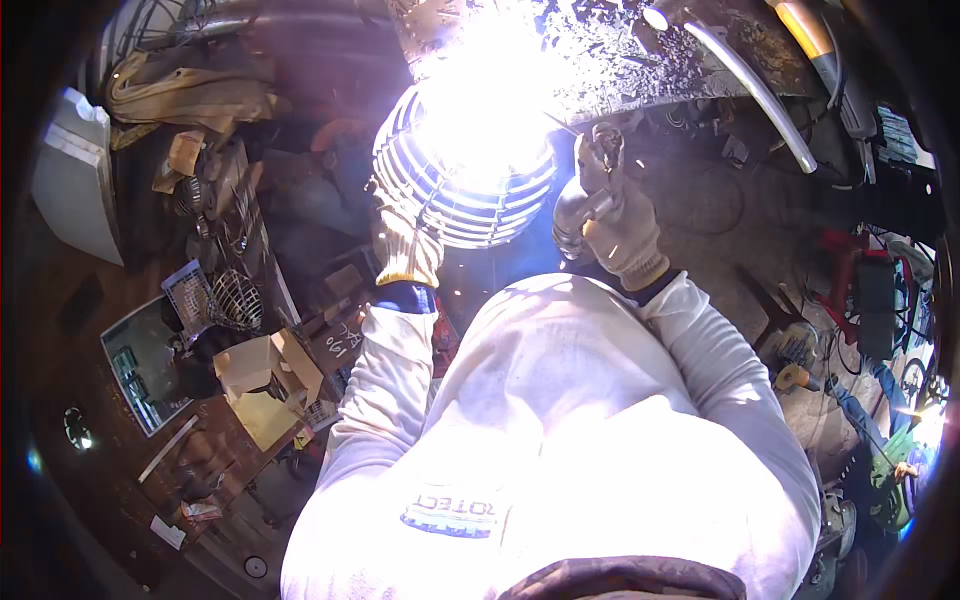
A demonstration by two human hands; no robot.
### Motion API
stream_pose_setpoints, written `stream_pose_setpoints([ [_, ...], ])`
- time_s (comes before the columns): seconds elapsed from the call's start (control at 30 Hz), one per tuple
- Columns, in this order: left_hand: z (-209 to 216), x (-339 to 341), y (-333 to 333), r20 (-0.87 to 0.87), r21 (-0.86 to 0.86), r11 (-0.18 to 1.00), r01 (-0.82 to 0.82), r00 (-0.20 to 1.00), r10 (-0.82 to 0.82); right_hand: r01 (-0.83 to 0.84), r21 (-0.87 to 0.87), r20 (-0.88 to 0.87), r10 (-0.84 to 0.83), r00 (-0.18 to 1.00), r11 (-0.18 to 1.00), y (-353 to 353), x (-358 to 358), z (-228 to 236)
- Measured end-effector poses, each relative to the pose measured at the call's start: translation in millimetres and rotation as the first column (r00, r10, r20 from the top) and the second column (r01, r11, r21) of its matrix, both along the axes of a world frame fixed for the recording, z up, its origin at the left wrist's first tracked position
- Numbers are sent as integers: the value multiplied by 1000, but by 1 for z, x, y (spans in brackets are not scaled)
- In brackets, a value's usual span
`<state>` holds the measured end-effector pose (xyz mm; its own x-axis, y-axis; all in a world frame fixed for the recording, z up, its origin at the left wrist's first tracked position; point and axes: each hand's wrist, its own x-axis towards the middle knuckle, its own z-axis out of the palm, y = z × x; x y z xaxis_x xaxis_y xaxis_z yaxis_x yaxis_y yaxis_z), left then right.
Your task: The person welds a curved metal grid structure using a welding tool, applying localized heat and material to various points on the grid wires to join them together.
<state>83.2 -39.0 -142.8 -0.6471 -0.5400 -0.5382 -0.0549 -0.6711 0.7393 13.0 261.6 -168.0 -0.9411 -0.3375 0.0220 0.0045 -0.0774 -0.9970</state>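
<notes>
A round wire cage (490, 228) made of metal rings and ribs is tilted at the table's near edge. My left hand (408, 243), in a pale knitted glove, grips its left side. My right hand (628, 232), gloved too, is closed around a dark welding electrode holder (603, 152) to the right of the cage. A thin rod (562, 124) runs from the holder toward the cage. An intense white welding arc (490, 100) washes out the cage's upper part and hides where the rod meets it.
A scarred metal table (640, 75) lies ahead, with a curved metal bar (750, 85) and a yellow-handled tool (803, 32) on its right. At left are a cardboard box (265, 380), another wire cage (237, 300) and bundled cloth (190, 90). A person (890, 470) works at far right.
</notes>
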Motion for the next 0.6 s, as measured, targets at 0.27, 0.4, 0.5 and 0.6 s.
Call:
stream_pose_setpoints([
  [0.27, 30, -14, 31, 47, -389, 889, 242, 969, -244, 39, -63, 78, -34, 996, 997, 3, -1, 22],
  [0.4, 43, -21, 35, 59, 3, 1000, -1, 998, 1, 26, -54, 115, -20, 993, 998, 5, 0, 22],
  [0.5, -3, 0, 2, 181, -398, 882, 251, 964, -193, -39, -28, 89, 41, 995, 999, 5, -1, 10],
  [0.6, 14, -17, 14, 219, -174, 983, 59, 976, -20, -11, -54, 78, 15, 997, 998, 5, -1, 0],
])
